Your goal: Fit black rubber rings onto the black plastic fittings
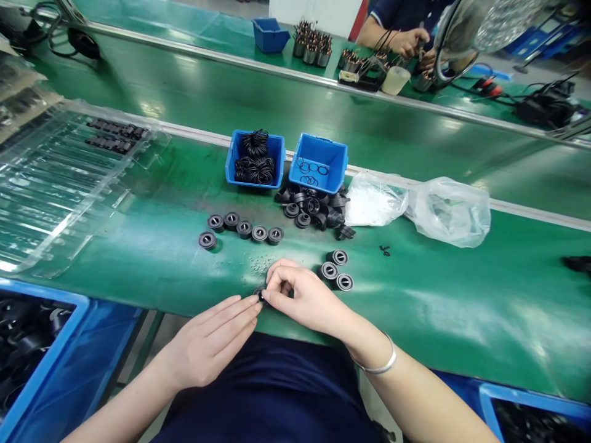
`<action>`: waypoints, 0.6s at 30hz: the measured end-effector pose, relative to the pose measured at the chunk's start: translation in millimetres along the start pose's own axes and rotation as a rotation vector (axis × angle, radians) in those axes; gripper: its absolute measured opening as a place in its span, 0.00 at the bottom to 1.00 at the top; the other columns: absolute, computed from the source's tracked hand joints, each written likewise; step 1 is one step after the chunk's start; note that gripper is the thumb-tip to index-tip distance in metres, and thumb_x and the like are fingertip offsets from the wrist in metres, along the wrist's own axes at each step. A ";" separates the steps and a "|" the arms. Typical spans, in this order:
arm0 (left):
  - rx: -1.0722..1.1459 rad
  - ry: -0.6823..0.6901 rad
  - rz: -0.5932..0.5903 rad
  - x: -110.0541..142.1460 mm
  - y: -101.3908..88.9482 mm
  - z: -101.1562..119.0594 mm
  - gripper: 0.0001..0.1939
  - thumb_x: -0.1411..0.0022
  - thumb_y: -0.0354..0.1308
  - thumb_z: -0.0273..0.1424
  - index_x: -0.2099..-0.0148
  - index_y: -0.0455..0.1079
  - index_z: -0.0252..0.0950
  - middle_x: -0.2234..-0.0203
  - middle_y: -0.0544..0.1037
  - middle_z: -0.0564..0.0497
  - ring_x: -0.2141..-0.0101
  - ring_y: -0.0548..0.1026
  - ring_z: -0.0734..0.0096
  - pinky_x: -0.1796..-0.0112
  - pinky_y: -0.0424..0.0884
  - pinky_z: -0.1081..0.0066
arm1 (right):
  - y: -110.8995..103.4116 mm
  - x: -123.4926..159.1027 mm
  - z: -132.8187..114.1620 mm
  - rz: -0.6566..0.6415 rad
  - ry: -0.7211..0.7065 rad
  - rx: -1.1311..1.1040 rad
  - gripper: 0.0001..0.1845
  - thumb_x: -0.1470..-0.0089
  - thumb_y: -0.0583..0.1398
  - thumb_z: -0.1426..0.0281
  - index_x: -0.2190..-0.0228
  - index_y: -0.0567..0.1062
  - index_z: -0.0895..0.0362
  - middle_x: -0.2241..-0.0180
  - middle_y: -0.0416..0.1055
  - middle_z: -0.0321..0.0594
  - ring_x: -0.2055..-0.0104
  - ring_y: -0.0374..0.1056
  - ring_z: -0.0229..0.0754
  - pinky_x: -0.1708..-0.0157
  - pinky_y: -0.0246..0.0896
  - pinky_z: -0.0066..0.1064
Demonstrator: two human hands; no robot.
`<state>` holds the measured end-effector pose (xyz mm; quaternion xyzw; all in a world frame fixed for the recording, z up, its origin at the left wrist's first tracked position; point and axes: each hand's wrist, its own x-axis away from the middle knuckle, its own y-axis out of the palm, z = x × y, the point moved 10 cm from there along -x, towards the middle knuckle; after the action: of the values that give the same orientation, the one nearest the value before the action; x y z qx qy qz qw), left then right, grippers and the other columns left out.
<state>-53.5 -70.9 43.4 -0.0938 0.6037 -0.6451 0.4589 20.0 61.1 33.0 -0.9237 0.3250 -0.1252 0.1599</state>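
Note:
Near the front edge of the green table, a small black round cap [260,295] is mostly hidden between my fingers. My left hand [215,335] steadies it with straight fingers held together, the thumb out of sight. Thumb and fingers of my right hand [300,292] pinch together at its top; any smaller piece there is hidden. Several finished-looking black round caps [244,229] with slotted centres stand in a group beyond my hands. To the right are three more caps [329,271]. Tiny clear bits [261,264] lie scattered just ahead of my fingers.
At the back stand a blue bin of black rings [229,166] and another with few rings [341,169]. Black parts [314,206] are heaped before them, beside plastic bags [376,200]. Clear trays [60,184] lie left. Across the rail, a co-worker's hands [410,43] handle parts.

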 end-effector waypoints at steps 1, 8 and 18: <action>-0.004 0.001 -0.007 -0.3 1.5 0.0 0.20 0.33 0.49 0.18 0.42 0.69 0.27 0.42 0.73 0.37 0.37 0.65 0.53 0.39 0.66 0.52 | 0.3 0.0 0.4 0.000 0.001 -0.004 0.10 0.46 0.62 0.77 0.77 0.70 0.58 0.66 0.69 0.37 0.67 0.66 0.34 0.67 0.64 0.27; -0.042 0.001 -0.023 -2.5 3.9 -1.5 0.19 0.33 0.48 0.18 0.44 0.72 0.28 0.42 0.74 0.40 0.36 0.63 0.56 0.36 0.60 0.54 | 20.3 2.1 35.5 -0.080 0.270 -0.462 0.12 0.43 0.62 0.67 0.59 0.66 0.56 0.68 0.72 0.34 0.81 0.67 0.31 0.85 0.63 0.23; -0.073 -0.005 -0.016 -17.3 -7.6 -0.4 0.19 0.33 0.47 0.18 0.47 0.73 0.29 0.46 0.77 0.42 0.39 0.69 0.61 0.35 0.56 0.59 | 41.5 -4.0 45.4 -0.196 0.465 -0.693 0.13 0.48 0.67 0.65 0.66 0.71 0.58 0.86 0.69 0.30 0.85 0.67 0.34 0.88 0.64 0.20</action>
<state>-47.7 -59.5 57.3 -0.1168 0.6248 -0.6260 0.4517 8.9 42.8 -24.7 -0.8964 0.2861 -0.2282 -0.2502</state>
